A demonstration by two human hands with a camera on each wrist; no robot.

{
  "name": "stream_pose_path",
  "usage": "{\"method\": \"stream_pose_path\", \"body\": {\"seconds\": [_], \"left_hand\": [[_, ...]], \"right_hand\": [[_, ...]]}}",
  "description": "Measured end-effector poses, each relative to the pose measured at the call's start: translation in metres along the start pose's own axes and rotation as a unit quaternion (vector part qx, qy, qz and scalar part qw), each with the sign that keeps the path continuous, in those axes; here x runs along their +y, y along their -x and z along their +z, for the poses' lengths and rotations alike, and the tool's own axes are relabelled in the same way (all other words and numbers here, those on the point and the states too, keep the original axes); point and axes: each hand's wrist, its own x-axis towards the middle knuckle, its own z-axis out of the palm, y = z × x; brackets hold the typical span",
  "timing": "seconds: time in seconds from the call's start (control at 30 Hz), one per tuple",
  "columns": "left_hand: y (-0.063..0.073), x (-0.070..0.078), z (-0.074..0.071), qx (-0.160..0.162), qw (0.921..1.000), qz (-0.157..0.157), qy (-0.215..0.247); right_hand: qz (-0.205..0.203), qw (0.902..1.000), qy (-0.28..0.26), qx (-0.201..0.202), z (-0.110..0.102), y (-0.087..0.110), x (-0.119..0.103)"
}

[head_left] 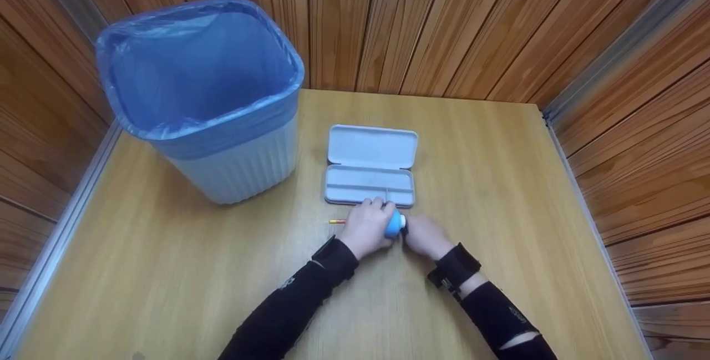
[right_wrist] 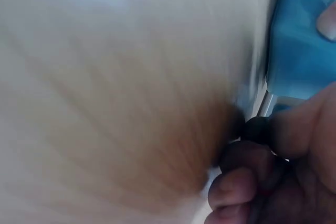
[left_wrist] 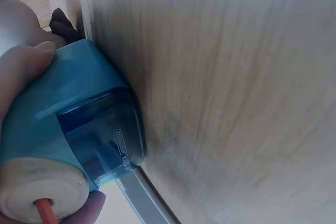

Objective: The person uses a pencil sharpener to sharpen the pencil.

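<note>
Well, panelled walls (head_left: 360,27) border a wooden tabletop (head_left: 488,182). Leftmost stands a blue-lined bin (head_left: 238,166); then a pencil (head_left: 336,221) poking into the blue sharpener (head_left: 393,226) gripped by the left hand (head_left: 366,229), close before an open pencil case (head_left: 371,147); rightmost, the right hand (head_left: 428,237) pinches a dark knob (right_wrist: 257,130).

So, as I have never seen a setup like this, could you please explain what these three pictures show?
There is no machine here, only a person working bare-handed. One camera, worn on the head, looks down on everything; the other two, one on each wrist, show close-ups. The left hand grips a blue pencil sharpener with a pencil in its hole. The right hand holds a dark handle beside it. On the table are an open pencil case and a blue-lined bin.
</note>
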Motion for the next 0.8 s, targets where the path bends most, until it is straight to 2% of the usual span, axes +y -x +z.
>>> {"method": "stream_pose_path", "body": {"seconds": [0.1,0.23,0.37,0.47,0.63,0.8], "left_hand": [[0.000,0.000,0.001,-0.007,1.0000,-0.002,0.004],[0.000,0.000,0.000,-0.014,0.9999,-0.003,0.005],[-0.001,0.000,0.000,-0.015,0.9999,-0.001,-0.005],[-0.001,0.001,-0.001,-0.013,0.9999,0.000,-0.010],[-0.002,0.001,-0.002,-0.023,0.9997,-0.004,0.000],[-0.001,0.002,-0.001,-0.024,0.9997,-0.005,0.006]], "right_hand": [[-0.005,0.9998,0.018,0.000,0.000,0.008,-0.001],[0.022,0.9992,0.018,-0.030,0.003,0.014,-0.002],[0.034,0.9979,-0.007,-0.055,0.004,0.022,-0.003],[0.040,0.9961,-0.044,-0.066,0.000,0.031,-0.006],[0.043,0.9930,-0.091,-0.062,-0.015,0.046,-0.010],[0.010,0.9955,-0.085,-0.042,-0.028,0.053,-0.012]]}}
